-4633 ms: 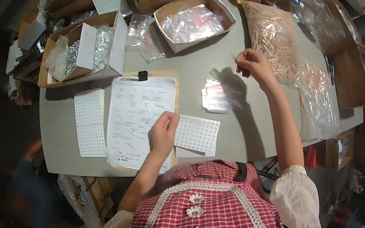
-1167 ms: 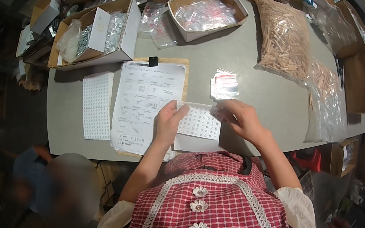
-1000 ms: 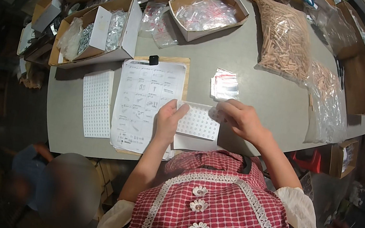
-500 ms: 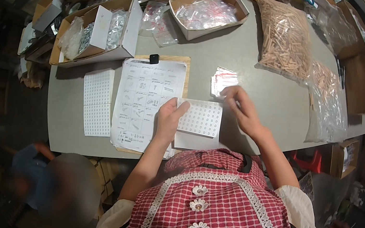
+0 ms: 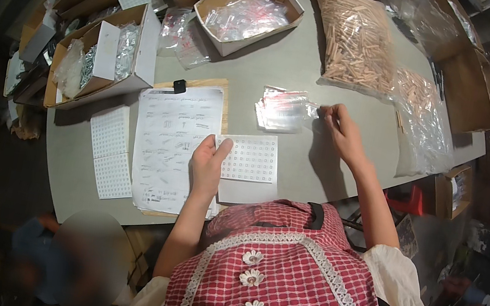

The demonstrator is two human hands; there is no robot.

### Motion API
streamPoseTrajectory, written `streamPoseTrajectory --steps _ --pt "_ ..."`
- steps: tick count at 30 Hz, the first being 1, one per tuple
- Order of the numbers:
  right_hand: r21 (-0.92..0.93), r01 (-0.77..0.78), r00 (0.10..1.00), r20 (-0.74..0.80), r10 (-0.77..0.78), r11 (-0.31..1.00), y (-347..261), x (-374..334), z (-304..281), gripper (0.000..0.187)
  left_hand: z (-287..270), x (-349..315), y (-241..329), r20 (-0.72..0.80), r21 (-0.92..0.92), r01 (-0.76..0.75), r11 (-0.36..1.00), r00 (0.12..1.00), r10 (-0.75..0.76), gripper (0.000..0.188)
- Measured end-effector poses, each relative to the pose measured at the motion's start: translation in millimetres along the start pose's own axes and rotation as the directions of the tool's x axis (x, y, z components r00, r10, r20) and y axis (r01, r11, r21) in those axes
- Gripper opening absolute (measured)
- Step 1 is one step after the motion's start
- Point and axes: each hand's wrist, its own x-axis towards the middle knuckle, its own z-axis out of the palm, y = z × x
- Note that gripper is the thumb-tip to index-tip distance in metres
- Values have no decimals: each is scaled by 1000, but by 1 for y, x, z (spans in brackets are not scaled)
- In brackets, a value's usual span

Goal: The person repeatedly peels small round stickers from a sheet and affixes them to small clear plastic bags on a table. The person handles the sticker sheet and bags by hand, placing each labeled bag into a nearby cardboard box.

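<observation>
Left hand has a good grip on a white sheet of little printed squares, thumb on top and fingers tucked underneath, so that sheet's just right of the hand, with a plain white piece poking out below it. Right hand is up and over to the right, fingertips bunched together at the right edge of a small fanned stack of clear bags; can't really tell if they've got anything pinched. The stack's ahead of the left hand's sheet. Left of the left hand there's a clipboard with printed paper, then another squares sheet past that. Big bag of wooden pegs sits beyond the right hand, fwiw.
</observation>
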Motion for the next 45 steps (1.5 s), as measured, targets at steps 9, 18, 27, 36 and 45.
streamPoseTrajectory --steps 9,18,27,36,45 --pt "-408 243 944 -110 -312 880 33 16 34 17 -4 1 -3 -7 6 -13 1000 1000 13 22" --pt "25 -130 991 46 129 991 35 59 -5 17 7 -3 11 -44 -27 22 999 999 -23 21" --pt "626 -187 979 180 92 757 -75 183 27 30 3 1 9 -19 -28 7 1000 1000 -8 21" --pt "250 54 865 471 -170 967 -113 89 56 49 -11 2 -12 -77 306 -87 948 990 116 24" --pt "356 -200 868 497 -4 913 -113 7 47 37 1 -11 25 41 103 -30 994 999 26 24"
